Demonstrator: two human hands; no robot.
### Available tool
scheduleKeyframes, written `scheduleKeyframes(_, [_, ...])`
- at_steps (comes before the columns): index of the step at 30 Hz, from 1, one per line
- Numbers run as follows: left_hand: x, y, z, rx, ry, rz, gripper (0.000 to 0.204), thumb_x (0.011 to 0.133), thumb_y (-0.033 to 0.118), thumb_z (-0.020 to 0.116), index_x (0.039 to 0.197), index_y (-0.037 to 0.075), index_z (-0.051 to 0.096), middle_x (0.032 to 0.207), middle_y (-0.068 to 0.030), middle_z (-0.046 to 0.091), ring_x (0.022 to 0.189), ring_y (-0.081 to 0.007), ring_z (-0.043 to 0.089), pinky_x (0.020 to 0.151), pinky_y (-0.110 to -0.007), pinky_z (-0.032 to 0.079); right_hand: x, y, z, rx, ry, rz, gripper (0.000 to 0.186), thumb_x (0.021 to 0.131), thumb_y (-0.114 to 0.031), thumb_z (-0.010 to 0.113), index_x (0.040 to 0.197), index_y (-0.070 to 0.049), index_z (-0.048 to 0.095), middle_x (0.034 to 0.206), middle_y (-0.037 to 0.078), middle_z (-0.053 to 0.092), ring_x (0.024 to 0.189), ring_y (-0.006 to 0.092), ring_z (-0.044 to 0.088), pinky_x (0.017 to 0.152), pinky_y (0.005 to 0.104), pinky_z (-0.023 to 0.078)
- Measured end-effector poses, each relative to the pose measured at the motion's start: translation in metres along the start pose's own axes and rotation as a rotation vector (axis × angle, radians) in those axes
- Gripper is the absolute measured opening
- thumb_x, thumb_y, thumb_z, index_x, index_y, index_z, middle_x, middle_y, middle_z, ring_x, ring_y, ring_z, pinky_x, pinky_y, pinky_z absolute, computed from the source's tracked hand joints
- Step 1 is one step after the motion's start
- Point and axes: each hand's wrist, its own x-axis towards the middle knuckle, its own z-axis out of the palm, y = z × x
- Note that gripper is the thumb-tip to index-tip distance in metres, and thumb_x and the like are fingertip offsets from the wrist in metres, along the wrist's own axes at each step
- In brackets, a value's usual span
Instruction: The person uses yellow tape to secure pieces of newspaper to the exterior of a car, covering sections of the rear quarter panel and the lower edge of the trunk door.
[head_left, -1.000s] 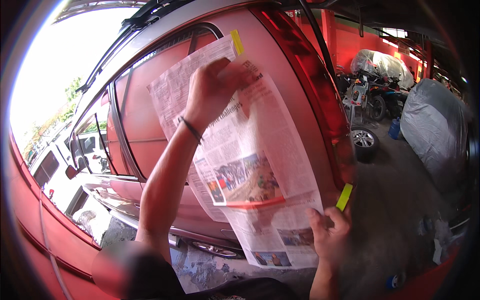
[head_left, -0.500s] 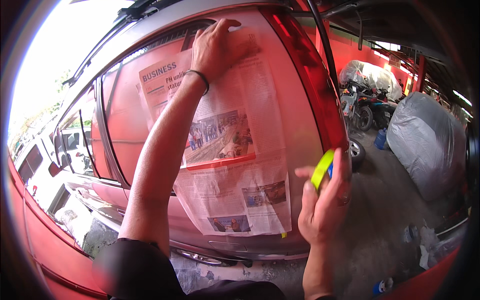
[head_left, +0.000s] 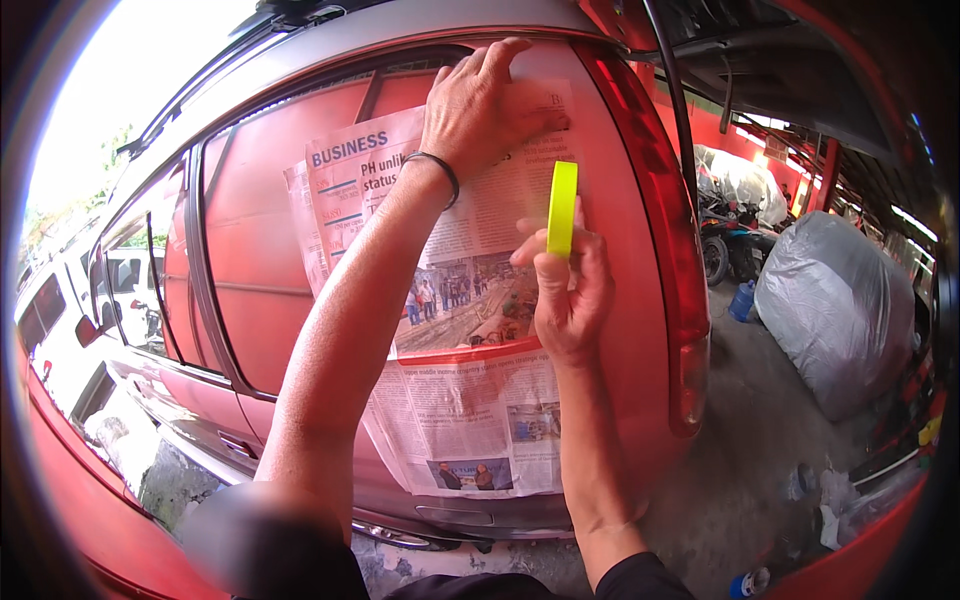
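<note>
The left hand (head_left: 466, 112) is raised high, thumb spread from the fingers, its forearm (head_left: 335, 350) slanting up rightward. The lower right hand (head_left: 576, 305) pinches, its forearm (head_left: 590, 440) nearly upright.

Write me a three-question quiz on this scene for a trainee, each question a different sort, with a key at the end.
1. What does the right hand hold?
2. True or false: the newspaper is lying on the floor.
3. The dark wristband is worn on: A) the left wrist; B) the right wrist; C) both wrists.

Key:
1. A roll of neon-yellow tape.
2. False; it is up against the side of the vehicle.
3. A.
</note>
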Motion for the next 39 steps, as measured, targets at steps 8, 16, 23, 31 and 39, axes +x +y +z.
scheduleKeyframes(8, [-0.031,0.044,-0.091,-0.473,-0.309,0.063,0.023,0.099,0.004,0.070,0.122,0.003,0.073,0.119,-0.0141,0.073,0.112,-0.0298,0.072,0.099,-0.041,0.056,-0.008,0.007,-0.007,-0.169,-0.001,-0.040,0.033,0.105,-0.034,0.075,0.114,-0.003,0.065,0.088,0.004,0.072,0.087,0.0217,0.074,0.127,0.0601,0.034])
scheduleKeyframes(16, [-0.067,0.094,-0.120,-0.216,-0.338,0.211,0.042,0.089,0.019,0.084,0.129,0.009,0.076,0.142,-0.0139,0.071,0.124,-0.0369,0.071,0.107,-0.049,0.053,-0.002,0.007,-0.007,-0.348,-0.061,-0.115,0.050,0.107,-0.037,0.067,0.142,-0.002,0.058,0.119,0.012,0.072,0.118,0.0359,0.067,0.120,0.0618,0.034])
scheduleKeyframes(23, [-0.073,0.090,-0.112,-0.188,-0.214,0.297,0.025,0.079,0.012,0.088,0.101,0.008,0.077,0.129,-0.0122,0.076,0.125,-0.0368,0.070,0.105,-0.049,0.053,0.002,-0.006,-0.007,-0.376,-0.066,-0.135,0.048,0.103,-0.026,0.071,0.142,-0.001,0.058,0.114,0.010,0.072,0.110,0.0335,0.068,0.113,0.0570,0.035])
scheduleKeyframes(31, [-0.040,0.095,-0.096,-0.190,-0.294,0.278,0.011,0.092,0.003,0.072,0.099,0.006,0.065,0.114,-0.0117,0.072,0.106,-0.0347,0.068,0.095,-0.046,0.051,0.003,-0.009,-0.015,-0.395,-0.005,-0.181,0.033,0.090,-0.025,0.087,0.111,-0.008,0.069,0.100,0.004,0.070,0.109,0.0267,0.065,0.114,0.0547,0.034])
scheduleKeyframes(39, [0.000,0.045,-0.022,-0.287,-0.282,0.158,0.011,0.096,0.006,0.073,0.101,0.003,0.064,0.105,-0.0137,0.069,0.104,-0.0384,0.068,0.089,-0.046,0.054,-0.005,-0.009,-0.019,-0.273,0.160,-0.086,0.014,0.082,-0.009,0.081,0.093,-0.006,0.073,0.090,0.003,0.072,0.117,0.0267,0.063,0.117,0.0557,0.037])
